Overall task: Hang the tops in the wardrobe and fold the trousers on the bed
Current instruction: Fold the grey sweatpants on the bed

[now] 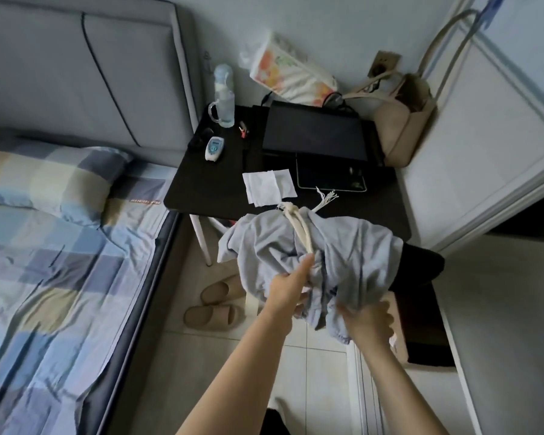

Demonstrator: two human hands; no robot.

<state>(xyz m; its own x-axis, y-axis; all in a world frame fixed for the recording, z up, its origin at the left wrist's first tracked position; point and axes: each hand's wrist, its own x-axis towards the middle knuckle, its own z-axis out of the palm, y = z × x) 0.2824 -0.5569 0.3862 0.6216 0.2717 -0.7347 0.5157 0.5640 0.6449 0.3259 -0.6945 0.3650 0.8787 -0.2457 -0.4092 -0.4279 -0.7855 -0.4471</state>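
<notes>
Two bare forearms are reaching forward from the bottom of the view. The left hand (288, 288) is closing its grip on a bunched pair of light grey drawstring trousers (311, 255), thumb lying along the gathered waist, fingers tucked into the cloth. The right hand (369, 320) is gripping the lower edge of the same bundle, fingers curled under the fabric. The trousers are hanging in the air between the hands, above the tiled floor (220, 365) and in front of the bench, not on the bed. One cream drawstring cord (300, 227) is running up over the bundle, its knotted, frayed ends lying at the bench edge.

Below the bundle, two tan slippers (214, 304) are sitting side by side on the floor. To the right, a dark garment (421, 262) is draping over a low surface beside the white wardrobe (500, 146).

To the left, one bed (60, 262) with a blue, grey and beige checked sheet is carrying one matching pillow (51, 177) against a grey padded headboard (76, 73).

Farther on, the black bench (201, 183) is holding two white paper pieces (267, 186) overlapping, one tablet (330, 177), one closed black laptop (314, 133), one small white device (213, 148) and one clear handled bottle (224, 95). At the far edge, one patterned tissue pack (289, 73) is leaning on the wall, and one beige tote bag (402, 120) is standing beside the wardrobe.
</notes>
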